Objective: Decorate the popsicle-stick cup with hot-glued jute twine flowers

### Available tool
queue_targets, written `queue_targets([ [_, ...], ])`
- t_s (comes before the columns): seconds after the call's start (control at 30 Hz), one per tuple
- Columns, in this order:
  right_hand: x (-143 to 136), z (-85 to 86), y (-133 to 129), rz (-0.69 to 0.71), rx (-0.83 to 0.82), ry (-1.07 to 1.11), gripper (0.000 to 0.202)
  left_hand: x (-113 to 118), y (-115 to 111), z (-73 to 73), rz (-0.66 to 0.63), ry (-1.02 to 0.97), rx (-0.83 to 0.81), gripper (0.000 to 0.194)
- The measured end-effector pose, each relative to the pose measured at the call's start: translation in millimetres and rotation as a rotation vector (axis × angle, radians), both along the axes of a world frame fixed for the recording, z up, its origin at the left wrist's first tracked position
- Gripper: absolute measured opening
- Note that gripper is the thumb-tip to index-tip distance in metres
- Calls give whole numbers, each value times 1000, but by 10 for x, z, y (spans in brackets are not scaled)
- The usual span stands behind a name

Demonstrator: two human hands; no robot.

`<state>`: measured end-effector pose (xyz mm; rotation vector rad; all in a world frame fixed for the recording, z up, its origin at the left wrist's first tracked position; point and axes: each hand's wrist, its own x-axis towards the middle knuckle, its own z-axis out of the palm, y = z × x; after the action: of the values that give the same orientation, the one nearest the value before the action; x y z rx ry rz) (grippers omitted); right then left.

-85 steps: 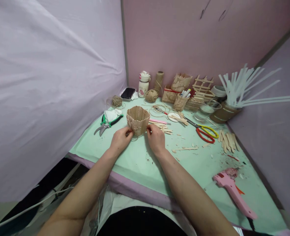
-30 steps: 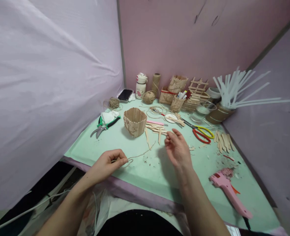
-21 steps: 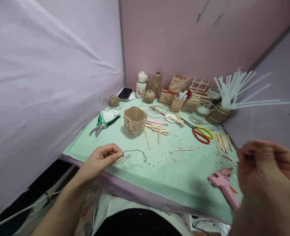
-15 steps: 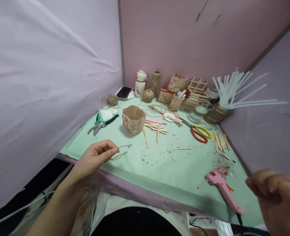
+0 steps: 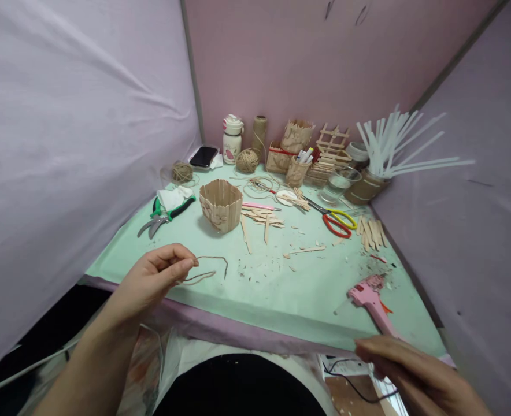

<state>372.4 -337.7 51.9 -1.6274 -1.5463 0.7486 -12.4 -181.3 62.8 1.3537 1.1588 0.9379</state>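
Observation:
My left hand point(image 5: 162, 274) is closed in a pinch on a short piece of brown twine point(image 5: 214, 258), whose thin ends stick out over the table's front part. At the lower right, my right hand point(image 5: 415, 372) is slightly blurred, its fingers loosely bent and holding nothing that I can see. It is nearest to the pink glue gun point(image 5: 370, 297), which lies on its side with its handle end partly hidden behind the hand. Beyond my left hand stands a cup-like holder made of wooden craft sticks point(image 5: 221, 207).
Green-handled pruning shears point(image 5: 160, 219) lie left. Craft sticks point(image 5: 262, 218) and scissors with red and yellow handles point(image 5: 337, 222) lie on the green table point(image 5: 255, 312). Twine balls point(image 5: 247, 160), a bottle point(image 5: 232, 141), a water cup point(image 5: 340, 184) and glue sticks point(image 5: 389, 141) line the back.
My right hand has moved left and down, towards the glue gun's handle. The left hand keeps its pinch on the twine, whose free end now bends downward. The view has shifted slightly.

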Motion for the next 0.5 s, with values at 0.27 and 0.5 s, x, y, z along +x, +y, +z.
queue_targets([
  [0.27, -586, -74, 473, 231, 51, 153, 25, 154, -8, 68, 14, -214, -114, 29],
  [0.5, -1252, -46, 1108, 287, -165, 456, 31, 195, -46, 57, -3, -264, -133, 32],
])
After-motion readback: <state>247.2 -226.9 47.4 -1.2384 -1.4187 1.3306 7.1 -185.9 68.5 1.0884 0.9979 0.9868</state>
